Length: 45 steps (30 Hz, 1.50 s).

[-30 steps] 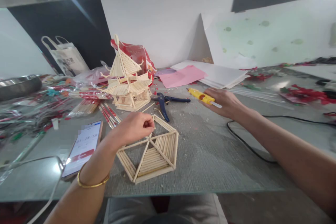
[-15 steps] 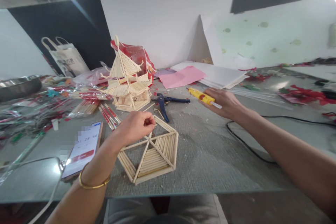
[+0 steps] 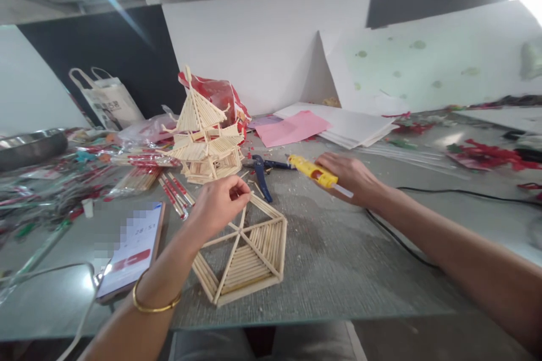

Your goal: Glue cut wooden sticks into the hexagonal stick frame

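Observation:
A hexagonal frame of pale wooden sticks (image 3: 249, 262) lies flat near the table's front edge, with spokes meeting at its centre and rows of sticks filling some sections. Over its far left part is my left hand (image 3: 222, 203), fingers pinched together; what they hold, if anything, is too small to tell. My right hand (image 3: 349, 177), to the right of the frame, is wrapped round a yellow glue gun (image 3: 313, 171), its nozzle pointing left and a clear glue stick protruding from its rear. Behind the frame stands a tiered stick pagoda (image 3: 207, 138).
Blue-handled pliers (image 3: 262, 177) lie between the pagoda and my right hand. A phone (image 3: 131, 254) and bundled sticks (image 3: 175, 194) are at the left. Pink paper (image 3: 292, 128) and white boards (image 3: 359, 127) lie behind; a black cable (image 3: 402, 242) curves at the right.
My right hand has moved left with the glue gun, whose nozzle now overlaps the pliers' handle in view. My left hand stays pinched over the frame. The camera view has shifted slightly.

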### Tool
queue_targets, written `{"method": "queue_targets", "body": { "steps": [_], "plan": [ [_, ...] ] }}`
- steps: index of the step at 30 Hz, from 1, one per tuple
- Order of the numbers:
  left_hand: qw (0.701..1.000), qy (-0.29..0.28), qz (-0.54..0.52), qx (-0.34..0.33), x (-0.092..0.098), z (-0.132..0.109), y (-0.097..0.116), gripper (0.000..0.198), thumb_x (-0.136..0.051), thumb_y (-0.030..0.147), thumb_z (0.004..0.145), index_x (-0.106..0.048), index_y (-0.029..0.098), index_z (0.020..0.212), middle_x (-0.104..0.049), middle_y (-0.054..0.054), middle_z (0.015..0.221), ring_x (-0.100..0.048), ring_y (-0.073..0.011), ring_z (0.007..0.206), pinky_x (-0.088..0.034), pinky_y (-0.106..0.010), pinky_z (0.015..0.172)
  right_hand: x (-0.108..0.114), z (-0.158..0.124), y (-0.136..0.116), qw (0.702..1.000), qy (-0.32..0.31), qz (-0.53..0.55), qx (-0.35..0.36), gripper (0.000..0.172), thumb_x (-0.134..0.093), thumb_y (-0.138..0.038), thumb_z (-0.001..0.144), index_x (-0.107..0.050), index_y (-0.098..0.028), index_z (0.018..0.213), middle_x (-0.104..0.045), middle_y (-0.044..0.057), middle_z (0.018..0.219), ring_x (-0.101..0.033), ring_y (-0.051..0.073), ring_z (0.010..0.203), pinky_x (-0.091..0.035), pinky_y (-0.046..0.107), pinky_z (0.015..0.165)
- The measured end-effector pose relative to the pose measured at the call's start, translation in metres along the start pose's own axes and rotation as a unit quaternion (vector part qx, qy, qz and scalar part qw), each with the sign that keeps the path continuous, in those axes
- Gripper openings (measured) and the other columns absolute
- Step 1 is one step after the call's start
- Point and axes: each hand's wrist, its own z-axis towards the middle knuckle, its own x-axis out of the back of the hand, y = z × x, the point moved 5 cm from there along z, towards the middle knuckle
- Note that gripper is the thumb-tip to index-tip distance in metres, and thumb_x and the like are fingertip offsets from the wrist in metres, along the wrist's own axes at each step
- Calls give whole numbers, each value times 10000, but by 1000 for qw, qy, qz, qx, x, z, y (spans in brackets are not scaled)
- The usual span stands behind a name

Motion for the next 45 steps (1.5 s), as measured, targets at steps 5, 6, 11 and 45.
{"method": "queue_targets", "body": {
  "steps": [5, 6, 11, 45],
  "plan": [
    [998, 27, -60, 2, -4, 1, -1, 231, -544, 363, 750, -603, 192, 894, -647, -6, 737, -564, -110, 642, -446, -245, 639, 3, 3, -31, 999, -18, 39, 28, 72, -431, -251, 772, -423, -191, 812, -525, 56, 776, -476, 157, 681, -366, 272, 607],
    [998, 30, -63, 2, -4, 0, 0, 248, -546, 371, 752, -608, 192, 912, -651, -10, 749, -566, -112, 647, -451, -248, 645, 3, 3, -35, 998, -22, 41, 29, 50, -423, -240, 789, -420, -191, 802, -526, 53, 778, -470, 150, 681, -363, 266, 604],
    [998, 47, -52, 3, -3, -2, 3, 233, -549, 391, 760, -637, 198, 858, -662, -15, 772, -573, -124, 658, -457, -263, 658, 4, 1, -46, 997, -25, 56, 44, 40, -423, -221, 817, -423, -187, 796, -528, 43, 786, -463, 139, 699, -348, 251, 582],
    [972, 66, -219, 58, -15, 0, -5, 186, -635, 345, 679, -600, 187, 770, -609, -4, 666, -530, -118, 595, -424, -243, 575, 11, 3, -67, 990, -25, 77, 112, 266, -308, -327, 902, -433, -170, 727, -480, 31, 684, -385, 116, 589, -290, 258, 525]
  ]
}}
